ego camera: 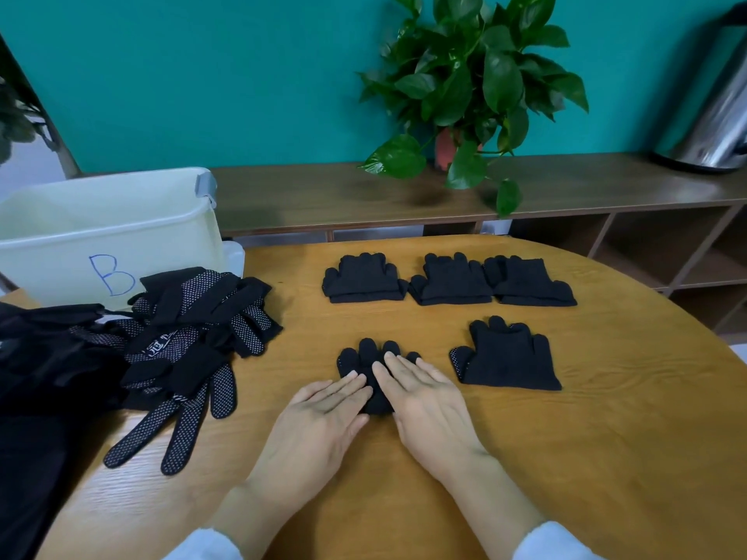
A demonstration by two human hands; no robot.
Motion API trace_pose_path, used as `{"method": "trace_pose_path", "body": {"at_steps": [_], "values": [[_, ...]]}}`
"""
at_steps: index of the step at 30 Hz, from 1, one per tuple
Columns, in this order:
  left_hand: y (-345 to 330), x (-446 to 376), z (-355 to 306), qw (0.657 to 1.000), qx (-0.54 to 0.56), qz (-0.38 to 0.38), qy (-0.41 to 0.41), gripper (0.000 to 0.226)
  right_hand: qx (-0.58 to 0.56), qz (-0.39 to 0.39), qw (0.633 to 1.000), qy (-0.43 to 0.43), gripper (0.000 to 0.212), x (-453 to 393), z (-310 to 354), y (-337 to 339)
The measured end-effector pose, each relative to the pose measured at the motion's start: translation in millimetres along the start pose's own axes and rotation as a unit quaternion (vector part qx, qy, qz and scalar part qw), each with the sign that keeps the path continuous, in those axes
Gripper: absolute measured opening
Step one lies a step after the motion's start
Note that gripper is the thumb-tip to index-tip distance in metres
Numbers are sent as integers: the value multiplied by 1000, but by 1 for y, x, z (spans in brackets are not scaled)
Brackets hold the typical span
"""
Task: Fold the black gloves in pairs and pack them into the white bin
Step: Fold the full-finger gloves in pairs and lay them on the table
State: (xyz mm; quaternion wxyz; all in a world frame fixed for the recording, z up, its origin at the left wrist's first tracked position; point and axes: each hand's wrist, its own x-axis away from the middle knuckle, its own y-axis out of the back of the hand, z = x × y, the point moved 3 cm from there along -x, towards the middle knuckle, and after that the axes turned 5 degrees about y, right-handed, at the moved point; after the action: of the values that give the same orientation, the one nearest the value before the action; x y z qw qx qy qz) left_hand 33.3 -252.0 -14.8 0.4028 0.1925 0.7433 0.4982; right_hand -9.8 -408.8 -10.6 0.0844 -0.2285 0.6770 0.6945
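With your left hand [319,414] and right hand [424,398] pressing flat, fingers straight, on the fifth folded pair [366,359] at the table's [606,458] near centre, four pairs [448,278] lie folded beyond, the left-hand pile [190,337] remains, and nothing shows inside the white bin [101,228].

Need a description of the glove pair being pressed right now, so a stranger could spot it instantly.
Start at the wooden table, front row of folded black bundles, nearest the person. The glove pair is the left one, left of the folded pair. Only it lies under both flat hands, left hand and right hand.
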Motion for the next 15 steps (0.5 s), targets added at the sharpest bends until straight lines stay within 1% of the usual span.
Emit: {"method": "trace_pose_path", "body": {"at_steps": [2,4,7,8,9,11,12,13,15], "values": [[-1,-3,-3,999,-37,1,-8,49,-5,-21,1000,-5,65,-2,-2,-2],[-2,-9,-3,998,-67,-14,-6,49,0,-41,999,-4,64,-3,-4,-4],[-5,-22,3,994,-103,-28,12,56,8,-68,998,-3,65,-5,-8,-2],[-4,-26,3,993,-110,-43,11,51,11,-79,997,-1,63,-7,-10,-1],[-3,-31,3,992,-113,-56,11,46,13,-90,996,3,58,-8,-12,1],[0,-41,0,992,-110,-65,21,48,14,-105,994,6,47,-13,-18,5],[3,-47,-2,991,-109,-67,28,50,14,-112,994,6,47,-16,-21,9],[6,-53,-3,990,-114,-71,30,50,14,-117,993,6,49,-19,-26,12],[13,-66,-6,988,-125,-83,25,47,19,-121,992,4,61,-27,-36,20]]}}
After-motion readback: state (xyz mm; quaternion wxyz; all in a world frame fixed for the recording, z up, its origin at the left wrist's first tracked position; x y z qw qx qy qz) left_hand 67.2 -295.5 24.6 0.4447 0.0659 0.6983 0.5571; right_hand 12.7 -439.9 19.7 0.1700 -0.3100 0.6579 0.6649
